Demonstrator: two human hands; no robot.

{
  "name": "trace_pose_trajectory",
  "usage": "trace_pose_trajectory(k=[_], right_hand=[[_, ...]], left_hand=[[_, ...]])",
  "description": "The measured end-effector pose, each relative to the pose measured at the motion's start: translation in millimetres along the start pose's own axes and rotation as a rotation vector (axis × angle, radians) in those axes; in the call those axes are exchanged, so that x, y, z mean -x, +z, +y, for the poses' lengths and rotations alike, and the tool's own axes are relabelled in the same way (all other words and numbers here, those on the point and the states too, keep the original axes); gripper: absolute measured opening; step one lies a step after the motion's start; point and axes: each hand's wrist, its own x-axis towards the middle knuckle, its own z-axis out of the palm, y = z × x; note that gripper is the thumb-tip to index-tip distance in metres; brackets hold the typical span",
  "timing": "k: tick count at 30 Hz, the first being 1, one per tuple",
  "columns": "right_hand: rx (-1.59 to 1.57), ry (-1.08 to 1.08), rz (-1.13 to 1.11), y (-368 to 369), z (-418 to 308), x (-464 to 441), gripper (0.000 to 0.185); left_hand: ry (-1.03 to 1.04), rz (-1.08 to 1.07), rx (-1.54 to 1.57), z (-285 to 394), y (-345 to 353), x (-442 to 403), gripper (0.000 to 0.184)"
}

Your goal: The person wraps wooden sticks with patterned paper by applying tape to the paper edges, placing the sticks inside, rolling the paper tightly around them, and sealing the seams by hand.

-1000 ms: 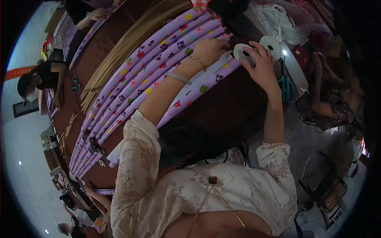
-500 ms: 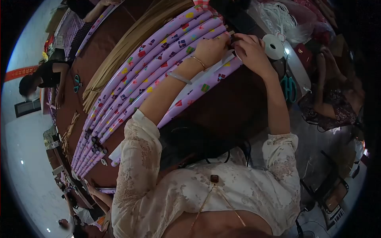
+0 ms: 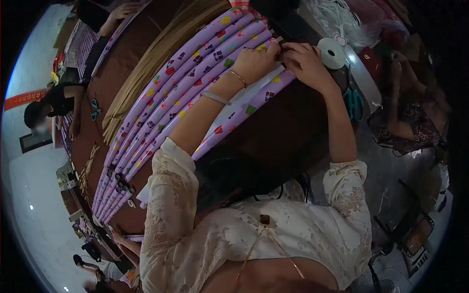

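A lilac patterned sheet of wrapping paper [image 3: 251, 108] lies nearest me, its white underside partly showing along the upper edge. At its far end my left hand [image 3: 257, 61] is closed, thumb and fingers pressed together; what they pinch is hidden. Beside it, almost touching, my right hand [image 3: 309, 64] curls its fingers in a pinch over the paper's end corner. Anything between those fingers is too small to make out. Several rolled lilac paper tubes [image 3: 171, 88] run side by side to the left, beneath and beyond my left forearm.
Long tan strips [image 3: 146, 73] lie beyond the tubes. To my right are a white tape roll [image 3: 331, 53], teal-handled scissors [image 3: 352, 103] and a dark red box [image 3: 370, 63]. More scissors [image 3: 95, 109] rest on the brown table [image 3: 122, 56]. Other people work around it.
Both hands stay at the paper's far end, with the right fingers curled a little further in. The whole view has shifted slightly.
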Motion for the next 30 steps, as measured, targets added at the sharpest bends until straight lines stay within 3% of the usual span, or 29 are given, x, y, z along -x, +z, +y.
trace_pose_trajectory(k=[3, 16, 24, 30], right_hand=[[-0.017, -0.012, -0.008, 0, 2, 1, 0.016], [-0.038, -0.064, -0.026, -5, 5, 0, 0.014], [-0.043, -0.081, -0.014, -6, 6, 1, 0.013], [-0.055, -0.088, -0.018, -6, 8, 1, 0.012]], left_hand=[[0.007, 0.044, 0.043, -1, 1, 1, 0.023], [0.034, 0.025, 0.099, -1, -1, 0, 0.029], [-0.138, -0.127, 0.226, 2, -14, -4, 0.029], [-0.058, -0.075, 0.291, -1, -19, -5, 0.028]])
